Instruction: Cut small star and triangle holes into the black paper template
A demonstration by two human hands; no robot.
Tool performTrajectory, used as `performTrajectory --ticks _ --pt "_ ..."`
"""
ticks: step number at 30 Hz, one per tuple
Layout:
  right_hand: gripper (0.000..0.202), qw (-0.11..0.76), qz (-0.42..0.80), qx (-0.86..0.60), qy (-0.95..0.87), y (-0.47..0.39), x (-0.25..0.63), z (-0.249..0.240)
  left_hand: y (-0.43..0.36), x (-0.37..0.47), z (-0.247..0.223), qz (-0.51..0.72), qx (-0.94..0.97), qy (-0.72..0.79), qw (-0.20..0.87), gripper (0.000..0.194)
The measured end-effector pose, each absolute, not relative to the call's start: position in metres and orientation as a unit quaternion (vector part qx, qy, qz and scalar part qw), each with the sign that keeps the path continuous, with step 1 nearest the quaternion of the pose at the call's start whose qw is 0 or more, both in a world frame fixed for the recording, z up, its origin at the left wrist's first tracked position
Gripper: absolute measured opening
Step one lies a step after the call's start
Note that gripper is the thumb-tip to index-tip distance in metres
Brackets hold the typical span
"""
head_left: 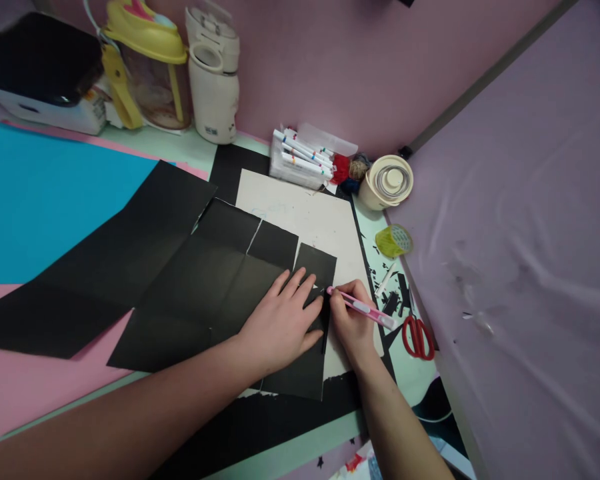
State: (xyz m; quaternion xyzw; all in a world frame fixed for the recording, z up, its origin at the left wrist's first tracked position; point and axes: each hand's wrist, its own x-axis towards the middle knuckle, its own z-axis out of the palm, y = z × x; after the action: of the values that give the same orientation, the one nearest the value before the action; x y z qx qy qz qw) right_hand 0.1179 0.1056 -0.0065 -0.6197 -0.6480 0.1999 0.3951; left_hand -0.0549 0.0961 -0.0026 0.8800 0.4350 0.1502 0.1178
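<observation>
My left hand lies flat with fingers spread on a creased sheet of black card, pressing on its right part. White gaps show along cuts between the card's flaps. In my right hand is a slim pink craft knife, held like a pen. Its tip end meets the card's right edge, just beside my left fingertips; the blade itself is too small to make out. Under the card lies a white board, partly covered, and beneath that a larger black sheet.
Red-handled scissors, black paper scraps and a yellow-green cup lie to the right. Behind stand a box of markers, a round cream container, a white bottle and a yellow-lidded jug. Blue paper spreads at left.
</observation>
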Motion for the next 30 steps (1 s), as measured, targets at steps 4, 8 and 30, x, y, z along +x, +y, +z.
performTrajectory --ticks 4,8,30 --pt "0.013 0.395 0.200 -0.615 -0.653 0.1054 0.1184 -0.0072 0.0957 -0.0555 -0.0021 0.148 0.880 0.436 0.117 0.050" --pt "0.013 0.391 0.204 -0.615 -0.653 0.1057 0.1187 -0.0069 0.0952 -0.0562 -0.0028 0.148 0.880 0.436 0.116 0.049" --pt "0.013 0.392 0.206 -0.618 -0.650 0.1062 0.1186 -0.0062 0.0955 -0.0560 -0.0019 0.145 0.880 0.437 0.116 0.049"
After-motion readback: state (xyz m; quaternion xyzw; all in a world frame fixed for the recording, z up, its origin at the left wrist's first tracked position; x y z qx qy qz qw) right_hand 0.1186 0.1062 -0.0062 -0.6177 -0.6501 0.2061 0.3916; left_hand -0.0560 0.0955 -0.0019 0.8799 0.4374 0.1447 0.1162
